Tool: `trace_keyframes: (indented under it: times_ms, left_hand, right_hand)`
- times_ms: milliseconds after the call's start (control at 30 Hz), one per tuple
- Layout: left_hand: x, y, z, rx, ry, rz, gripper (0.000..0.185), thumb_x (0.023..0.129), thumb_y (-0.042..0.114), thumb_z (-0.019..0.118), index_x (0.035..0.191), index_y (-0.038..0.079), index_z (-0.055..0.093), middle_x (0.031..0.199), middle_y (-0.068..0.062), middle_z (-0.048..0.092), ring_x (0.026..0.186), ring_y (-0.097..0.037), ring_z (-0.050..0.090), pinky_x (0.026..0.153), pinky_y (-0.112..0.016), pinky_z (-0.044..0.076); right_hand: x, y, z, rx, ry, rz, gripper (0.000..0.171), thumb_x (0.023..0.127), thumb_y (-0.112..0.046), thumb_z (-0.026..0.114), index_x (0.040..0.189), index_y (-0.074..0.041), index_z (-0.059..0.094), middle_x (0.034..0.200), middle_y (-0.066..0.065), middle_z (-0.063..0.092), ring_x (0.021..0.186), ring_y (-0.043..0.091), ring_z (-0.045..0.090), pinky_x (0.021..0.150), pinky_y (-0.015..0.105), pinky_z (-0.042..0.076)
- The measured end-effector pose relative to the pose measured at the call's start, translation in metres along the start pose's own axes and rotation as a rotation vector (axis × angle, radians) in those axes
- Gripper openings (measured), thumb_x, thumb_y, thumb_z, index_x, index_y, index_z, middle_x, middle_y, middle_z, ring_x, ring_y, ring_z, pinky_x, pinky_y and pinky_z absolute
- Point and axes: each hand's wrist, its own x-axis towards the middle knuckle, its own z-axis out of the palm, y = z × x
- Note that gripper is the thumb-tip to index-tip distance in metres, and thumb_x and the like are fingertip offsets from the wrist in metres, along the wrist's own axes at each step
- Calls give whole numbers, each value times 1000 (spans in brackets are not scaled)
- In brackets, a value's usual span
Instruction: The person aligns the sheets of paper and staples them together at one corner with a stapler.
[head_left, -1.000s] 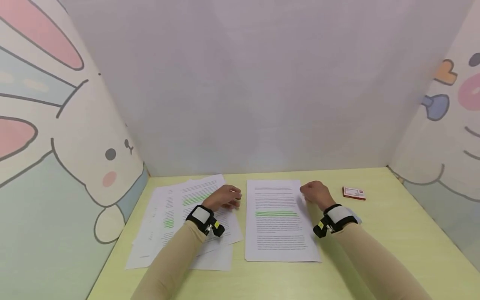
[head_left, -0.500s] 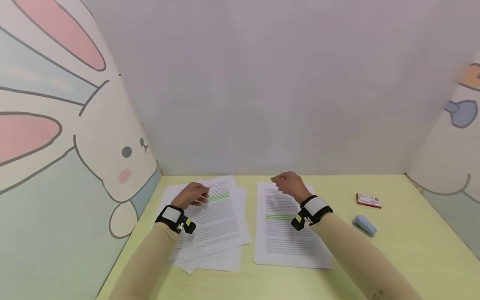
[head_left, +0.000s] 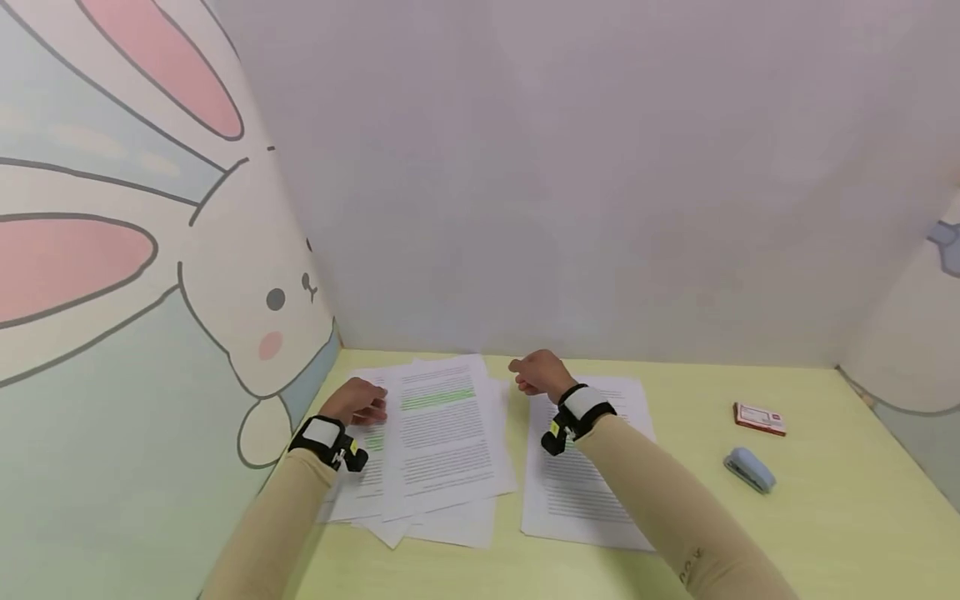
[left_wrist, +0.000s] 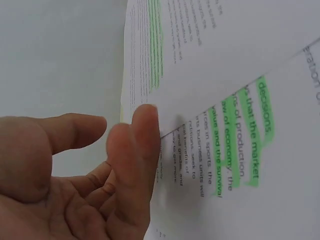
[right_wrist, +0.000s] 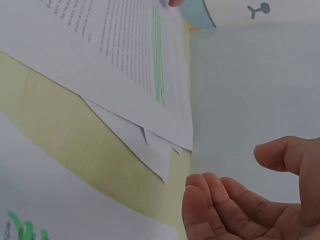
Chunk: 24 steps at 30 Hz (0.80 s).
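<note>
Several printed sheets [head_left: 442,450] with green highlighted lines lie overlapping and askew on the left of the table. My left hand [head_left: 358,402] is at their upper left; in the left wrist view its thumb stands apart from loosely bent fingers [left_wrist: 125,155], which are against or just over the paper, with nothing held. A neater stack of printed paper [head_left: 585,492] lies to the right, partly hidden by my right forearm. My right hand [head_left: 542,373] hovers between the two groups near the far edge, its thumb apart from its bent fingers [right_wrist: 215,205], holding nothing.
A blue stapler [head_left: 750,469] lies on the right of the yellow table [head_left: 832,517]. Behind it is a small red and white box [head_left: 760,418]. A plain wall [head_left: 585,183] rises at the far edge, and a rabbit-painted wall [head_left: 217,333] stands at the left.
Both hands have moved left: the left from the loose sheets' right side to their upper left, the right from the neat stack's right edge across it. The view has turned right, and the stapler is uncovered.
</note>
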Motion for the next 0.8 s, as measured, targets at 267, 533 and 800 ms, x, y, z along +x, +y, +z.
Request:
trace_keyframes:
  times_ms: [267,533,800]
  left_hand:
    - [12,-6,0,70,28,-90,22,104,14,55,103,-5,64,81,-11,68,62,-15,69,54,-23,51]
    - [13,-8,5,27,25,-124,23,104,15,56,109,-6,62,82,-10,68,61,-13,69,52,-20,51]
    - [5,-10,11,-81,2,-109,26,103,17,59,116,-5,63,86,-9,69,66,-12,69,56,-20,50]
  right_hand:
    - [11,10,27,-44,-1,42,25,96,-16,60,76,-1,58,83,18,69,65,19,63,70,36,59]
    - [5,11,37,-17,-7,71,28,94,-12,60,103,14,68,82,21,69,64,23,66,70,37,60]
    - [5,13,42,-4,23,139,26,94,-12,61,105,11,66,76,13,67,57,14,60,62,29,58]
